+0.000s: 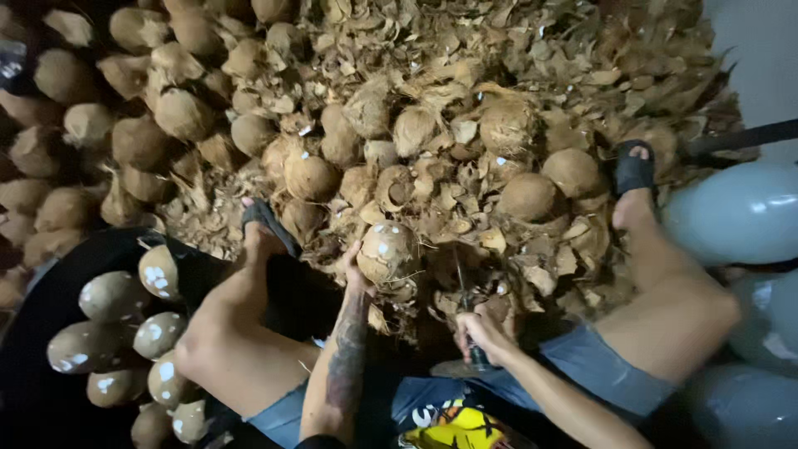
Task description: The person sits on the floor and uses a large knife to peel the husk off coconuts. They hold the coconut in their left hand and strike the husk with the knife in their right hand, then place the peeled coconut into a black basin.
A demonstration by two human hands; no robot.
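Observation:
My left hand (356, 270) grips a partly peeled coconut (387, 252) with pale patches showing, held low in front of me over the shell scraps. My right hand (478, 333) is closed around the handle of a thin metal blade (460, 278) that points up toward the coconut, its tip close to the nut's right side. I sit with my knees apart, and both feet in black sandals rest on the husk pile.
A big heap of brown unpeeled coconuts (309, 176) and broken husk pieces (465, 75) fills the ground ahead. A black tub (50, 283) at the left holds several peeled coconuts (112, 296). Pale blue drums (740, 212) stand at the right.

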